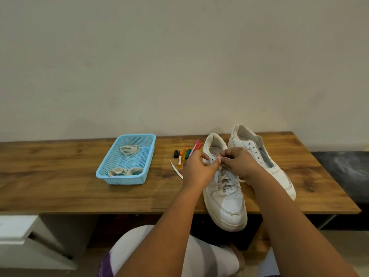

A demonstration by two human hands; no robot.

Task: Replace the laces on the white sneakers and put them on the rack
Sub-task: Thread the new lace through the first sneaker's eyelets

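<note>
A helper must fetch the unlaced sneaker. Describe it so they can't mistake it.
On the wooden table, look to the right end. Two white sneakers stand there; take the far right sneaker by the wall, with bare eyelets. The laced sneaker under both hands is not it.

A plain, pale greyish-cream wall filled the upper half of the view, unmarked except for faint smudges, and lit evenly and softly with no hard shadows. Against its foot stood a long wooden table with a warm brown grain, darker knots and a straight front edge. To the right of it, a dark, nearly black surface with a pale chalky smear lay against the wall. Beneath the table the space was in shadow. At lower left stood a white, boxy piece of furniture with a grey side. A strip of pale floor showed at lower right.
</note>
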